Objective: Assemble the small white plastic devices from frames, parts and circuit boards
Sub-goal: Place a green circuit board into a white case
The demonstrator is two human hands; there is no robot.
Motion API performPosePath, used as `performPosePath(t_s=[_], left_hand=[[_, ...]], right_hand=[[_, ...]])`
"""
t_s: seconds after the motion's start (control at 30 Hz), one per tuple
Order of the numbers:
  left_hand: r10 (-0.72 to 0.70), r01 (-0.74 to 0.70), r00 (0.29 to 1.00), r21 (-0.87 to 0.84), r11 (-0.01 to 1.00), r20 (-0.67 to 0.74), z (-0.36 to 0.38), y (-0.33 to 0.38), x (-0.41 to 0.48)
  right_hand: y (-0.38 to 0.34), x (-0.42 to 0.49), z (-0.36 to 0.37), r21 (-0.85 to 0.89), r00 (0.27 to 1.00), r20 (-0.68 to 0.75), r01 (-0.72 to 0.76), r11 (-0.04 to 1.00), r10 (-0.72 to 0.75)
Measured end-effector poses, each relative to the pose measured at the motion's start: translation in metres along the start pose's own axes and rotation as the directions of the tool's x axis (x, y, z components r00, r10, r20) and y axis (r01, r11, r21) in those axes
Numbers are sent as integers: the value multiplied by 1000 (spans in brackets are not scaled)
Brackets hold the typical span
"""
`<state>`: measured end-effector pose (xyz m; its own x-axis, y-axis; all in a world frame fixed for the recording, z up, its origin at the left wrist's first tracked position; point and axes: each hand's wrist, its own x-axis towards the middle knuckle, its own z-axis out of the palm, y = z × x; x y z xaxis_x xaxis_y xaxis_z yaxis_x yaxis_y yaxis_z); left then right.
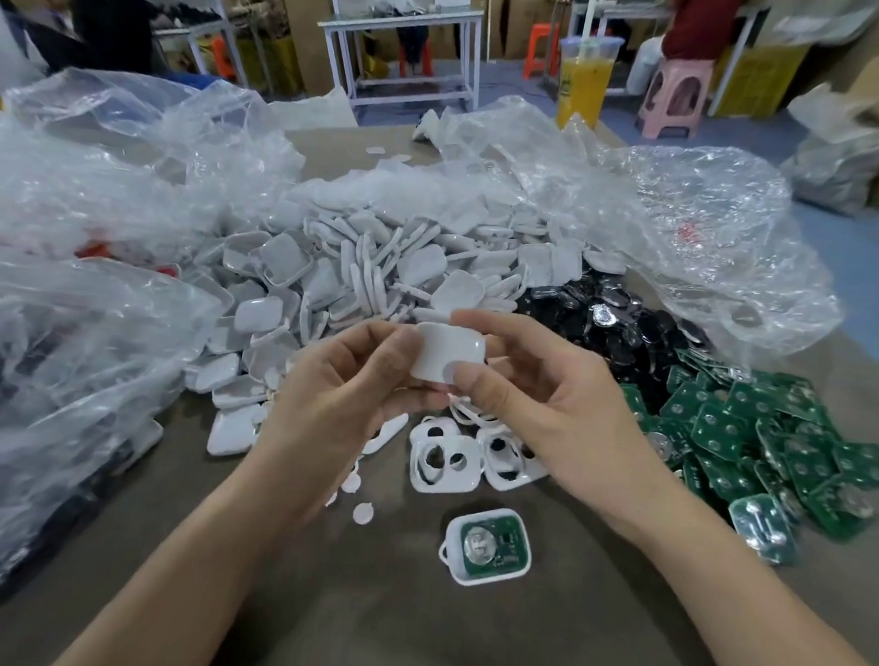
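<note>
A white shell is held up over the middle of the table, pinched from both sides. The left hand grips its left edge with thumb and curled fingers. The right hand presses its thumb on the near face and closes its fingers over the far rim. Whether anything is fitted inside the shell cannot be seen from this side.

Just near of the hands, one shell with a board lies face up, a green board and a round metal cell seated in it and no cover on it. That looks like the only part-built unit laid out, so I judge the job is early: one unit is half done, one is in hand, and the stock is barely touched.

Between that unit and the hands lie a few white frames with round holes. Left of them are some small white discs.

Farther out:
- a big heap of shells at the centre-left;
- a black pile to its right;
- a spread of green boards on the right.

Clear bags crowd the left and the far right. A cup of orange drink stands at the far edge.
</note>
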<state>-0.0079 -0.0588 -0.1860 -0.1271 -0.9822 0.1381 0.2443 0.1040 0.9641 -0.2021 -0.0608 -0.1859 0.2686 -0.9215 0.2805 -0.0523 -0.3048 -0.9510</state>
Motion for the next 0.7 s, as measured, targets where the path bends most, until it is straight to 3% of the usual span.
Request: performPosePath(t_s=[0.13, 0.3, 0.53, 0.7], left_hand=[[-54, 63, 996, -149, 987, 64, 2, -2, -1], [-115, 127, 991, -208, 970, 69, -2, 2, 0], [-144, 194, 973, -304, 933, 179, -1, 3, -3], [-122, 170, 975, -274, 947, 183, 0, 1, -5]], right_hand=[[0, 2, -1, 277, 995, 33, -100, 956, 95], [0, 4, -3, 464, 988, 65, -154, 872, 140], [-1, 4, -3, 506, 970, 116, -242, 828, 213], [1, 6, -3, 550, 948, 174, -317, 773, 265]])
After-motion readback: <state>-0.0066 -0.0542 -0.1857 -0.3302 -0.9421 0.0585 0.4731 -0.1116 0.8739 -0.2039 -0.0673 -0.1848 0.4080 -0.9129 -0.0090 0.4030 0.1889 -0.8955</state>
